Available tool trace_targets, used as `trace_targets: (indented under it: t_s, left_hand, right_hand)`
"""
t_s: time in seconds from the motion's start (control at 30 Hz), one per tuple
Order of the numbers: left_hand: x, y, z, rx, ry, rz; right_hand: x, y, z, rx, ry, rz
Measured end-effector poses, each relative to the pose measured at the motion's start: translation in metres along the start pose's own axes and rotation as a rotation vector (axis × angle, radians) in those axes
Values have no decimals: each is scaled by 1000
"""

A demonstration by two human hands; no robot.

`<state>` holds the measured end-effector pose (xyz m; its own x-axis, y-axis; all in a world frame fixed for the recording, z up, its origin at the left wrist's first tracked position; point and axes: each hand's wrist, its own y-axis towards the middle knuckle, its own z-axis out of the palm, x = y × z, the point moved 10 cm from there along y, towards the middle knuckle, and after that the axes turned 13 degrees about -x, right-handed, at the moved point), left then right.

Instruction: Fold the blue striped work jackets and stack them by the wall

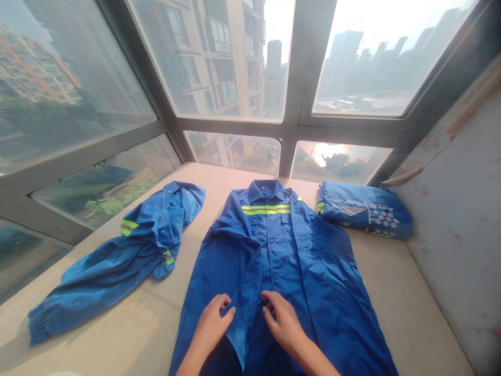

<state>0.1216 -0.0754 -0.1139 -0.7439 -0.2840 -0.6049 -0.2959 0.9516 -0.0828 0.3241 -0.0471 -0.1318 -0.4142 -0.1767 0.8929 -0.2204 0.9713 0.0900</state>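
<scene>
A blue work jacket (pixel 276 250) with a yellow-green reflective band across its chest lies spread face up, collar pointing toward the windows. One sleeve (pixel 230 261) is folded inward over the front. My left hand (pixel 213 321) is over the lower part of that folded sleeve, fingers loosely curved, with a gap between thumb and forefinger. Near the jacket's button front, my right hand (pixel 282 319) has bent fingers and its thumb apart from the forefinger. No cloth shows pinched in either hand. The jacket's lower hem runs out of view.
To the left lies a crumpled blue garment (pixel 129 256) with reflective strips. A folded blue garment (pixel 364 211) with white print sits at the back right, beside the patterned wall (pixel 457 224). Window frames (pixel 235 127) border the pale surface (pixel 156 313).
</scene>
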Motion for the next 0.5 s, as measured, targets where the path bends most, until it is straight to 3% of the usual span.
trace_targets:
  t_s: [0.23, 0.4, 0.5]
  left_hand:
    - [-9, -5, 4, 31, -208, -25]
    - [5, -13, 22, 146, -533, -288]
    - [-2, -22, 29, 270, -694, -372]
  right_hand:
    - [-4, 0, 0, -12, 43, 28]
    - [-3, 0, -3, -16, 78, 76]
    - [-3, -1, -6, -26, 115, 149]
